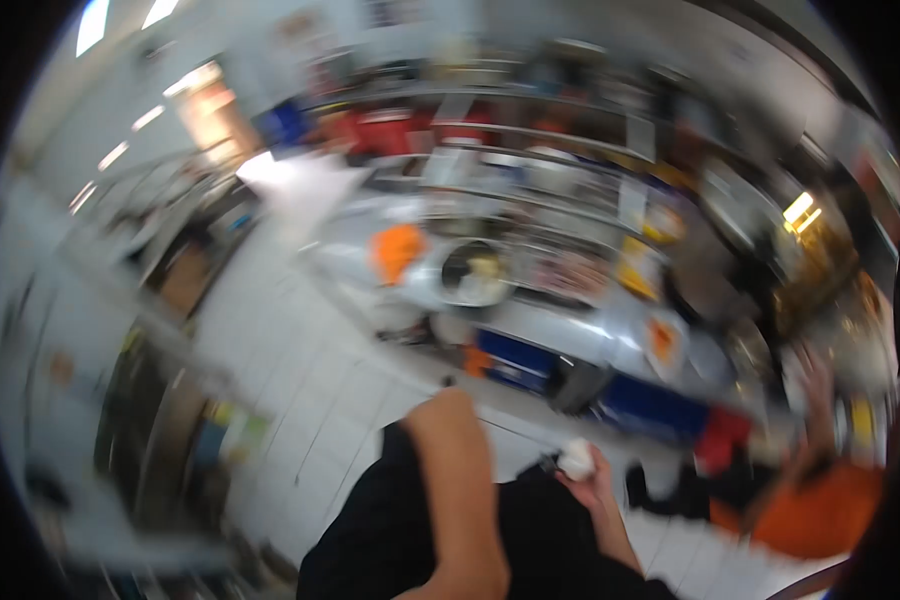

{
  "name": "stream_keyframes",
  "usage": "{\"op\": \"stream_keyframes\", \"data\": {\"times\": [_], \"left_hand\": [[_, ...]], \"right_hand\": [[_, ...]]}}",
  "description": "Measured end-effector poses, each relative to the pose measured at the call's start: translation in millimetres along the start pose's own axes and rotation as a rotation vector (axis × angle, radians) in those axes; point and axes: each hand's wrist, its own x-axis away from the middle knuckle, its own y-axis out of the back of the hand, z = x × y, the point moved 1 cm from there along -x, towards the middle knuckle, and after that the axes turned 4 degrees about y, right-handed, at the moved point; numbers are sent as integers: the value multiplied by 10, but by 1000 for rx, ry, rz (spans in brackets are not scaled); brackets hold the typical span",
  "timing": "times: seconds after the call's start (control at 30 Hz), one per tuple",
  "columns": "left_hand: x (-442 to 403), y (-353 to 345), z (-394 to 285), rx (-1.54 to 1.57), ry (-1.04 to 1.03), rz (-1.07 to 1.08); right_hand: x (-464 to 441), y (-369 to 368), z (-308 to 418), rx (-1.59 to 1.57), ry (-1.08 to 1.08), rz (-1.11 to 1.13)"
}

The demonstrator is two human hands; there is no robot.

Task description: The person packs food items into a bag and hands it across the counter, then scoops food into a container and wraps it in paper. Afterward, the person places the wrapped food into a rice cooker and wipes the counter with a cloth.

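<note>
Motion smears the whole view. In my right hand [597, 488], low and right of centre, the fingers are closed around a small white rounded thing [576, 459]; its kind is too blurred to tell. My left arm reaches forward in front of my dark clothing. At its far end my left hand [448, 405] is mostly hidden, and its fingers do not show. A small dark spot [448, 381] appears just beyond it; I cannot tell whether the hand holds it.
Ahead stands a metal counter [560, 325] with a bowl [473, 273] of pale food, an orange item [397, 252] and shelves behind. Blue crates [515, 360] sit below it. At right is another person in orange [815, 508]. White tiled floor [280, 345] runs left.
</note>
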Motion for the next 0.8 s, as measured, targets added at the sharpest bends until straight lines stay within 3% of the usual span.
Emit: {"op": "stream_keyframes", "data": {"times": [0.1, 0.33, 0.43, 0.53, 0.6, 0.7, 0.73, 0.77, 0.8], "left_hand": [[161, 442, -86, 51, 96, -146], [538, 955, -344, 79, 25, -318], [801, 1193, -609, 151, 165, -369], [1082, 1331, -903, -111, 289, -380], [1275, 1555, -1276, -548, 312, -284], [1736, 1779, -1455, -648, 388, -191], [1889, 1972, -1489, -645, 382, -135], [1947, 2228, -1523, -678, 327, -209], [2066, 2539, -1519, -569, 372, -119]], "right_hand": [[-507, -102, 537, 77, 14, 8], [-1125, -216, 1245, 227, -11, -1], [-1318, -253, 1485, 274, 0, -64], [-1476, -164, 1654, 204, 15, -77], [-1538, -143, 1735, 140, 40, -91], [-1535, -118, 1838, 170, 86, -129], [-1467, -142, 1876, 210, 115, -134], [-1441, -72, 1887, 175, 120, -115], [-1403, -118, 1937, 202, 132, -102]]}}
